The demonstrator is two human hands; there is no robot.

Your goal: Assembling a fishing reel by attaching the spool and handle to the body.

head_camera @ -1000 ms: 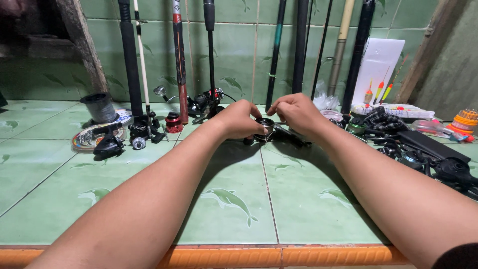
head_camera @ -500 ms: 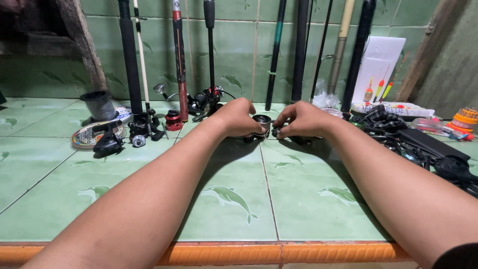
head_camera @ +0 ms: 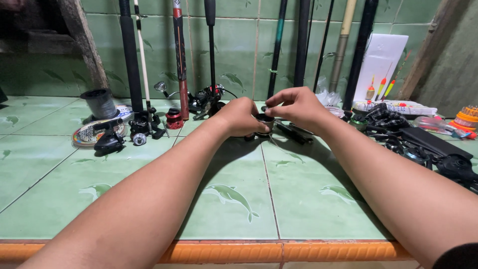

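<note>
Two hands meet over one small dark spool [head_camera: 264, 121], held just above the green tiled surface [head_camera: 234, 199], near its back edge. Left hand [head_camera: 242, 117] is curled into a fist-like grip on the spool's left side, fingers pressed together around it. Right hand [head_camera: 294, 107] comes from the right and above, thumb and forefinger pinching the spool's upper rim, remaining fingers bent loosely. A thin line trails down from the spool toward the tiles; its end is too fine to follow.

Just behind the hands, a dark spinning reel [head_camera: 206, 99] sits at the foot of a rod. Left of it stands a small red spool [head_camera: 174, 118], then a black reel [head_camera: 142, 127] and another black reel [head_camera: 108, 137] lying on a flat round line disc [head_camera: 84, 134]. A grey spool of line [head_camera: 99, 102] stands behind that.

Several fishing rods [head_camera: 301, 45] lean upright against the green tiled wall [head_camera: 239, 45]. To the right, a white card with orange floats [head_camera: 378, 69] leans against the wall; below it lie dark tackle pieces [head_camera: 428, 144] and an orange stacked object [head_camera: 467, 118] at the far edge.

An orange tile strip [head_camera: 224, 251] borders the surface's near edge.
</note>
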